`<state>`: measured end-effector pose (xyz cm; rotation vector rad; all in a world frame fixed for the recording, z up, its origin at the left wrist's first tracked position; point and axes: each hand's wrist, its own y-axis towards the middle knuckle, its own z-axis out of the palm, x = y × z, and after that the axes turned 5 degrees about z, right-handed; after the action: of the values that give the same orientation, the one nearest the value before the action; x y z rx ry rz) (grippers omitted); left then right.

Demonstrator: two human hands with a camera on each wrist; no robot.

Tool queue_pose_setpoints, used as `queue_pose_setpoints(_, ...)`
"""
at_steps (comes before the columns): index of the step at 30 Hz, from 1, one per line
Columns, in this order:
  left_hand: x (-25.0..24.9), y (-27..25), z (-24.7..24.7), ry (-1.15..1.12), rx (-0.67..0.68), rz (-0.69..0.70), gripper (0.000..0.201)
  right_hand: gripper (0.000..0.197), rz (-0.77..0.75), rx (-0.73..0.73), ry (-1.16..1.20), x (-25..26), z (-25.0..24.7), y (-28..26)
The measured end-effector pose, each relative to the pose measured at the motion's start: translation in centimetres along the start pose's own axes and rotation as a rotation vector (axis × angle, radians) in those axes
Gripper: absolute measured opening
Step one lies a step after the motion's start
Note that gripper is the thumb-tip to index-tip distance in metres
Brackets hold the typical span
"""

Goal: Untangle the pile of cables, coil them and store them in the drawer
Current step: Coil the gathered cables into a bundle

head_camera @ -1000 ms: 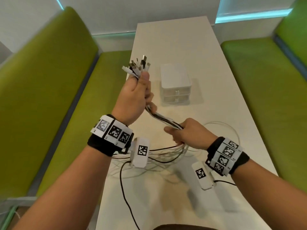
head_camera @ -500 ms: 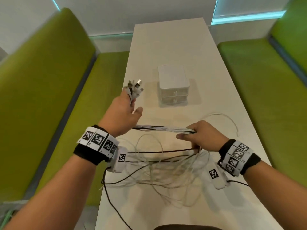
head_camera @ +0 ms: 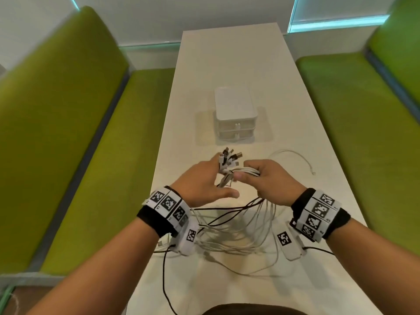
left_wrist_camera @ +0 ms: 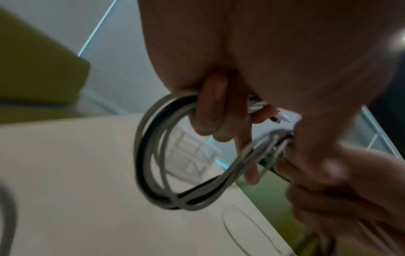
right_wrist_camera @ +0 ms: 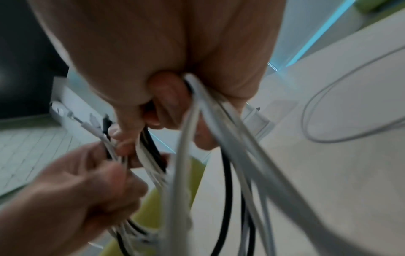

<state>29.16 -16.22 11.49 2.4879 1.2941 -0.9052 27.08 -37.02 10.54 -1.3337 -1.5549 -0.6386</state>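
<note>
Cable bundle: your left hand [head_camera: 203,183] has the plug ends [head_camera: 229,158] fanned out above its fingers, and one loop of the cables [left_wrist_camera: 153,147] hangs off its curled fingers [left_wrist_camera: 210,110] in the left wrist view.
Left grip: curled round the bundle just below the plugs; thumb sticks out straight toward you.
Right grip: your right hand [head_camera: 270,180] pinches the same strands [right_wrist_camera: 197,107], touching the left hand's side; fingers closed round them.
Key relation: slack runs down and toward you from the right grip to the loose pile [head_camera: 234,235] on the counter [head_camera: 231,64]. Bundle's long axis in the grips lies roughly left-right; plugs point away from you, toward the drawer unit [head_camera: 235,114].
Nearer hand: right sits on the feed side of the slack, so likely it lays the next turn over the left.
Stray cable: one white lead [head_camera: 293,160] lies apart on the counter, right of your hands, not in either grip.
Drawer: both fronts look closed, just beyond the plugs.
Progress: coiling barely begun, judging by one loop made and most slack loose.
Surface: smooth pale counter, long and narrow.
Room: green benches [head_camera: 68,133] on both sides.
Risk: black strand [head_camera: 227,218] crosses the white ones; may snag.
</note>
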Motion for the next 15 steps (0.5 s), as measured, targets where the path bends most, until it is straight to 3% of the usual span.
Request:
queue_pose_setpoints(2,0.1,0.0,0.7,-0.174,-0.041,-0.016,0.02,0.047,-0.001,-0.043,0.008,-0.1,-0.4,0.3)
queue_pose_setpoints(3,0.2,-0.2,0.5,-0.214,-0.06,-0.036,0.014,0.049,0.012,-0.053,-0.023,-0.3,-0.6,0.3)
queue_pose_setpoints(6,0.0,-0.8,-1.3,-0.152,-0.095,-0.045,0.016,0.041,0.074,-0.137,-0.184,-1.6,-0.7,0.3)
queue_pose_setpoints(9,-0.5,-0.8,-3.3,0.129,-0.183,0.025,0.019,0.04,0.182,-0.183,-0.225,-2.8,0.6,0.7)
queue_pose_setpoints(13,-0.2,-0.4,-4.9,0.443,-0.221,0.006,0.038,0.047,0.289,-0.001,0.187,-3.8,1.5,-0.4)
queue_pose_setpoints(15,0.1,-0.5,-5.3,0.545,-0.187,-0.038,0.037,0.042,0.262,0.009,0.165,-4.5,0.9,-0.9)
